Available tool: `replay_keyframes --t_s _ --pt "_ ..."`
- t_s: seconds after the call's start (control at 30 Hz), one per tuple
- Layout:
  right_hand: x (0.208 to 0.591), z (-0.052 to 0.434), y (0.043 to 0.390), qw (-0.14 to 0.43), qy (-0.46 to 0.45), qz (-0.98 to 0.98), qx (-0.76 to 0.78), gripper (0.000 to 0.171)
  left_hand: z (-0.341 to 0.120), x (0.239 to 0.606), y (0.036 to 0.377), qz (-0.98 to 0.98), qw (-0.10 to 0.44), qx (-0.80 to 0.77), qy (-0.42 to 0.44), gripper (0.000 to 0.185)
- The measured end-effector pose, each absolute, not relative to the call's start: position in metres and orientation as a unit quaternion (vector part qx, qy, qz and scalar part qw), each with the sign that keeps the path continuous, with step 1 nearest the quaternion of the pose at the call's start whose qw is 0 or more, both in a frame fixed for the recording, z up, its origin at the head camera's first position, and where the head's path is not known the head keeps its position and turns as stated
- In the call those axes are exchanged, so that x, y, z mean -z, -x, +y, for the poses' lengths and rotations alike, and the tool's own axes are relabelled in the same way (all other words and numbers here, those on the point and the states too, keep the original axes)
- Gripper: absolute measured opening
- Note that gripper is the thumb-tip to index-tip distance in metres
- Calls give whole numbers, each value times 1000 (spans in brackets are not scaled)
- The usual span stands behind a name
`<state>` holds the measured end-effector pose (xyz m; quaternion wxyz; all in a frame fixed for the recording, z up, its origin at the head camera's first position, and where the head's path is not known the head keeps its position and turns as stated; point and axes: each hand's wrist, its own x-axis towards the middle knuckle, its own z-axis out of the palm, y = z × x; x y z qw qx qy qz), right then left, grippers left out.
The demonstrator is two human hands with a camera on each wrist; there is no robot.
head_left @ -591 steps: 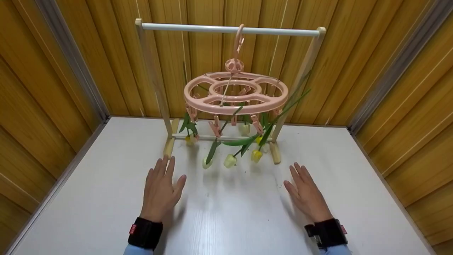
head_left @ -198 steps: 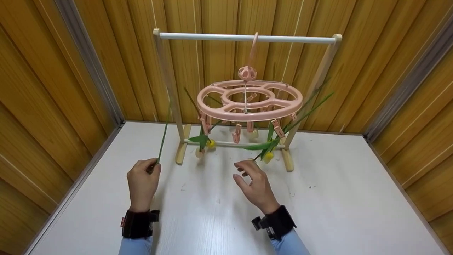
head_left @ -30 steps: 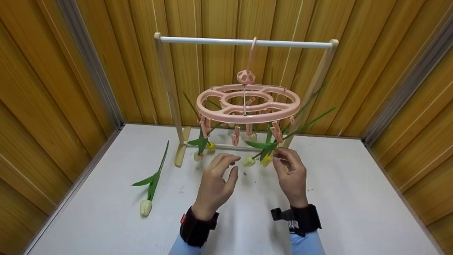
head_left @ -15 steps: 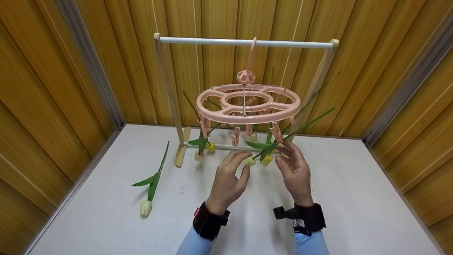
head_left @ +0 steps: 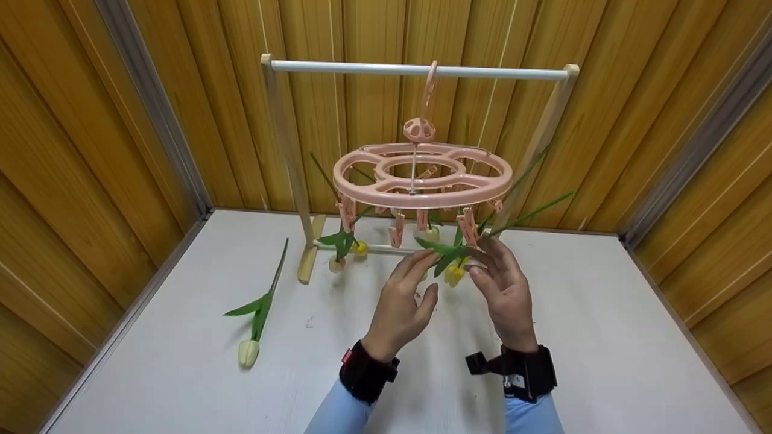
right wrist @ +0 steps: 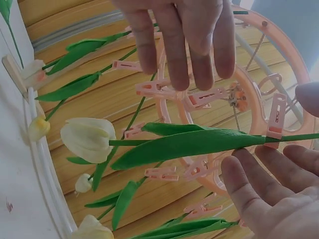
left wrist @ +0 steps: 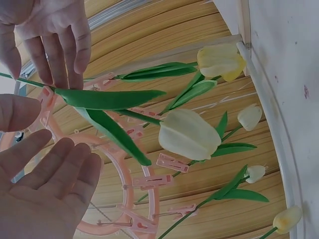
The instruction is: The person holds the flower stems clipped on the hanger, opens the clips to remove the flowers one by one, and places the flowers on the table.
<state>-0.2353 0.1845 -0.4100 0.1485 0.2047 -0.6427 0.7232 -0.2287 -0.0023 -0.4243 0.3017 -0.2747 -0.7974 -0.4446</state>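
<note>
A pink clip hanger [head_left: 422, 199] hangs from a rail, with several tulips held head-down in its pegs. At its front right, a peg [right wrist: 276, 114] grips the stem of a white tulip [right wrist: 87, 139]. My right hand [head_left: 509, 295] is just below this peg, its fingertips against the stem and leaf base, thumb apart on the other side. My left hand [head_left: 404, 307] is beside the same tulip's green leaves [left wrist: 114, 99], fingers extended and holding nothing. In the head view my left hand mostly hides the white bloom. Another white tulip [head_left: 248, 352] lies on the table at left.
A wooden stand with a white rail [head_left: 362, 67] carries the hanger. Yellow tulips [head_left: 455, 275] and pale ones hang close around the hands. An unloaded peg [head_left: 396, 231] dangles at the front. Wood-panelled walls [head_left: 78, 150] enclose the white table [head_left: 181, 386].
Earlier, the front-left tulip left its peg, was held by my left hand, then laid on the table. In the last second my left hand moved right to the hanging white tulip; my right rose slightly.
</note>
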Motion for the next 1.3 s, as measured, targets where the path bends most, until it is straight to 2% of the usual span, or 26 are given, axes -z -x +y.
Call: replay_keyframes --t_s 0.63,1.07,1.3 --pt "405 170 227 120 -294 -637 -703 54 -3 427 232 -808 306 434 254 53" --pt "406 161 225 98 -359 -619 -691 49 -7 428 235 -773 344 473 245 36" --pt "407 157 225 87 -373 -626 -679 46 -12 427 235 -755 342 508 234 31"
